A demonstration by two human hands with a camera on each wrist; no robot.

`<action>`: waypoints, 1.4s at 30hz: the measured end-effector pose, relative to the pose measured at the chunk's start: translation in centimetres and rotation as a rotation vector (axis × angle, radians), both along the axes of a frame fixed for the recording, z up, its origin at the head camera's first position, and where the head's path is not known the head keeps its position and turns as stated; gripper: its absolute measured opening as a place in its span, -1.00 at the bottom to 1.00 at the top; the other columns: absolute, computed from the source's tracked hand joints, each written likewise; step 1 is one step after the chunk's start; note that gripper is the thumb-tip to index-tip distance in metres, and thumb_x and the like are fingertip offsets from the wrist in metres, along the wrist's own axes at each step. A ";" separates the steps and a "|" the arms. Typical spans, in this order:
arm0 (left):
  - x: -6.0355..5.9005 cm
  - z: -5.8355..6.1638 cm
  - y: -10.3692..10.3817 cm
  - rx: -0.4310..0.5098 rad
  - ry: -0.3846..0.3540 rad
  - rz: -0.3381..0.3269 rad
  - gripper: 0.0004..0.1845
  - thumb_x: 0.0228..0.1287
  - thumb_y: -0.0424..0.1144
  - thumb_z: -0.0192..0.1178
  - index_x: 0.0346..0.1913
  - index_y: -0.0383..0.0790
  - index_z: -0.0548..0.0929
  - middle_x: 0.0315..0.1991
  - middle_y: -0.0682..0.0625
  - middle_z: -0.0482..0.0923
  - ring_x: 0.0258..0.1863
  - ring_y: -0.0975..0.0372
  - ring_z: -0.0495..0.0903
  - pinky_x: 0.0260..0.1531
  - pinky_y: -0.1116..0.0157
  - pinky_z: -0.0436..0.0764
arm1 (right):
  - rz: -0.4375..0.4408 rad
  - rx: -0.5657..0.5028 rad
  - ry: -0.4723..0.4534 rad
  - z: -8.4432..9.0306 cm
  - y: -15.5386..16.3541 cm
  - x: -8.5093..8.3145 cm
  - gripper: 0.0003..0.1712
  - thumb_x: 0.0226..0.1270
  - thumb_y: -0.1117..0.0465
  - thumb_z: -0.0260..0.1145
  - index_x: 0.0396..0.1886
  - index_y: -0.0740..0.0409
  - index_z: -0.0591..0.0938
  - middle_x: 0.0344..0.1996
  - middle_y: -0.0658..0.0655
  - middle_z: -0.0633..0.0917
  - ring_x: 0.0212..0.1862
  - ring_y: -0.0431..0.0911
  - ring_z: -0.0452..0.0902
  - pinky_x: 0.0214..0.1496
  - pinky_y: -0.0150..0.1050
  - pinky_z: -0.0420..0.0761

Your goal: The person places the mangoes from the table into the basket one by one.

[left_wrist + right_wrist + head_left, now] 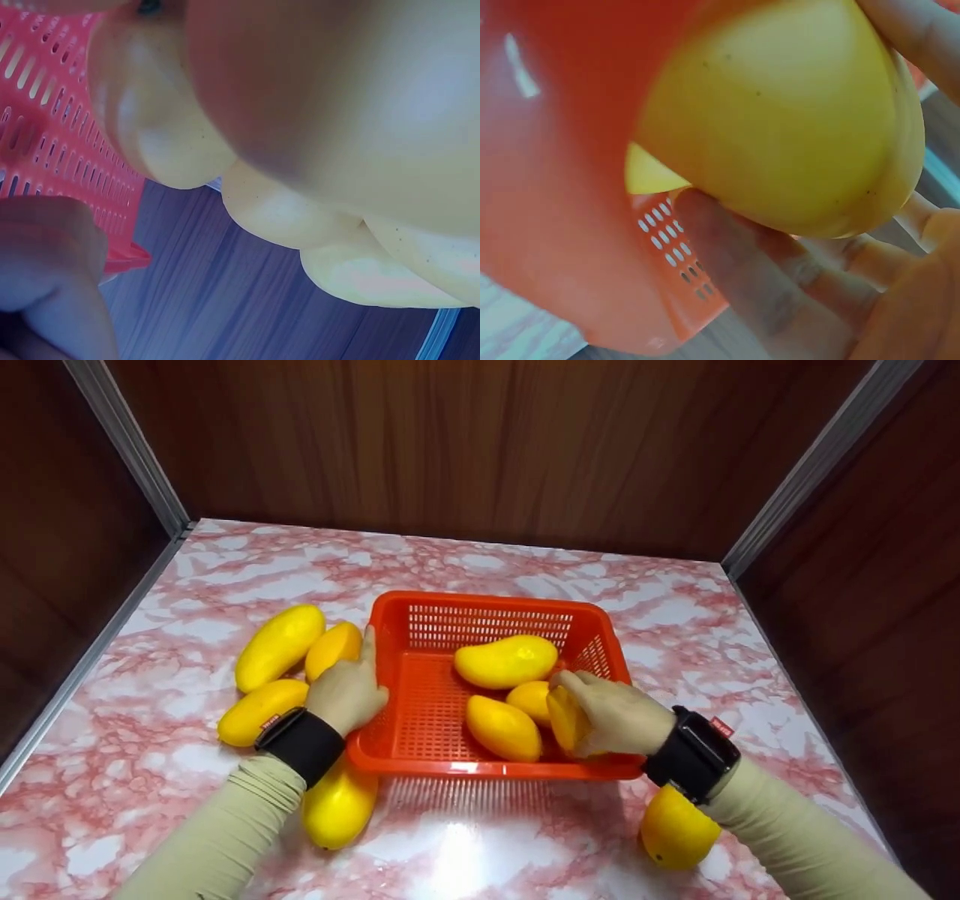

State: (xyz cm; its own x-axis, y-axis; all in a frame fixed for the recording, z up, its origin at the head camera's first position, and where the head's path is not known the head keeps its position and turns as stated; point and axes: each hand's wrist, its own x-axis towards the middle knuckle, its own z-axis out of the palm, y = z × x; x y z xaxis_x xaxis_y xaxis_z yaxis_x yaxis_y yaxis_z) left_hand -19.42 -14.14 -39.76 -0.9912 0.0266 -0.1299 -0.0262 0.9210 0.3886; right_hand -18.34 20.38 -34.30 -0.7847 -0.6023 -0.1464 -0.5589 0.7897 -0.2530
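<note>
An orange-red plastic basket [491, 769] with slotted walls stands between my hands. My left hand [346, 694] holds its left rim, thumb over the edge and index finger stretched along it. Inside the basket's right part, my right hand [615, 709] grips a yellow mango [795, 120], fingers curled around it. Near that one lie a long mango [506, 661], a front mango [502, 727] and a partly covered mango [529, 702]. The left wrist view shows the basket's slotted wall [45, 142] beside several mangoes [157, 112].
Left of the basket lie a large mango [279, 646], a mango [259, 712] and one by my fingers [334, 649]. Another mango [341, 806] is below my left wrist, and one [679, 829] below my right. Wood-look panels [450, 450] enclose the marbled table [480, 847].
</note>
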 end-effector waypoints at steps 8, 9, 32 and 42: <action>0.0 0.0 0.0 -0.012 0.000 0.002 -0.01 0.29 -0.17 0.09 0.58 -0.27 -0.31 -0.62 -0.06 0.45 -0.65 0.09 0.49 -0.59 0.22 0.39 | 0.054 0.114 0.029 -0.5 -1.4 0.0 -0.31 0.00 0.19 0.50 0.12 0.14 0.39 -0.27 0.15 0.56 -0.41 -0.01 0.52 -0.24 -0.07 0.65; 0.0 0.0 0.0 -0.014 -0.002 0.004 -0.01 0.29 -0.16 0.09 0.58 -0.27 -0.31 -0.62 -0.07 0.46 -0.64 0.08 0.50 -0.58 0.20 0.40 | 0.066 0.124 0.037 -0.6 -1.6 0.0 -0.34 0.02 0.19 0.49 0.11 0.15 0.40 -0.27 0.16 0.56 -0.42 0.00 0.52 -0.23 -0.06 0.66; -0.1 0.0 0.0 -0.016 -0.018 0.005 -0.01 0.30 -0.16 0.09 0.58 -0.26 -0.32 -0.62 -0.07 0.44 -0.63 0.08 0.50 -0.56 0.21 0.40 | 0.199 0.258 -0.020 -0.8 -2.5 0.2 -0.48 0.21 0.43 0.26 0.20 0.12 0.54 -0.35 0.16 0.60 -0.39 0.00 0.49 -0.16 -0.08 0.63; -0.1 0.0 0.0 -0.018 0.002 0.002 -0.02 0.29 -0.18 0.09 0.58 -0.28 -0.28 -0.62 -0.06 0.43 -0.64 0.08 0.49 -0.59 0.22 0.39 | 0.219 0.225 0.001 -0.2 -2.0 0.3 -0.45 0.18 0.35 0.32 0.22 0.08 0.59 -0.32 0.13 0.66 -0.37 -0.04 0.52 -0.16 -0.12 0.64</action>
